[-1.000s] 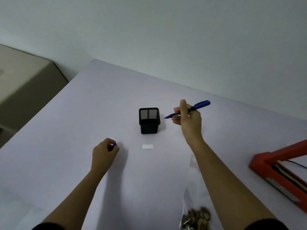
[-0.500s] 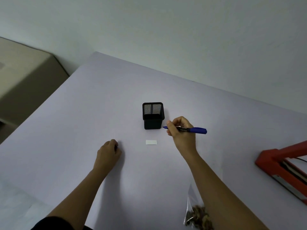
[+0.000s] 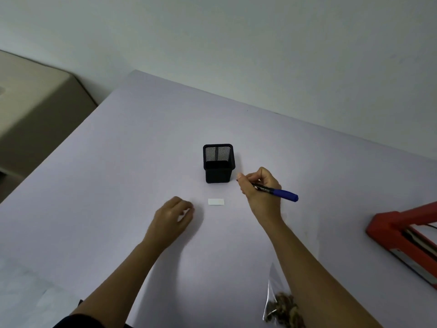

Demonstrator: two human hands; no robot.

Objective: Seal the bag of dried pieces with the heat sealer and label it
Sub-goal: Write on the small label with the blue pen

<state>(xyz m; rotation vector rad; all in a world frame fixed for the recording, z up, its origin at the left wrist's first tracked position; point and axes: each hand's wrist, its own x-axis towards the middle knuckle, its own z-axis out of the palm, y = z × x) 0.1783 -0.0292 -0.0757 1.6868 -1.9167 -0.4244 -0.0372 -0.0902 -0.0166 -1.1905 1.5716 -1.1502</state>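
A small white label (image 3: 216, 201) lies flat on the table in front of a black mesh pen holder (image 3: 218, 164). My right hand (image 3: 260, 192) is just right of the label and grips a blue marker (image 3: 283, 193), tip pointing left and down, not touching the label. My left hand (image 3: 173, 216) rests on the table just left of the label with its fingers curled; the small pen cap it pinched earlier is hidden inside them. The clear bag of dried brown pieces (image 3: 281, 306) lies at the near edge, partly under my right forearm.
The red heat sealer (image 3: 402, 233) sits at the right edge, partly cut off by the frame. The table (image 3: 118, 162) is pale lilac. A beige cabinet (image 3: 35, 102) stands beyond its left edge, and a wall runs behind.
My right hand brought the marker down from beside the pen holder to just right of the label. My left hand slid right, closer to the label.
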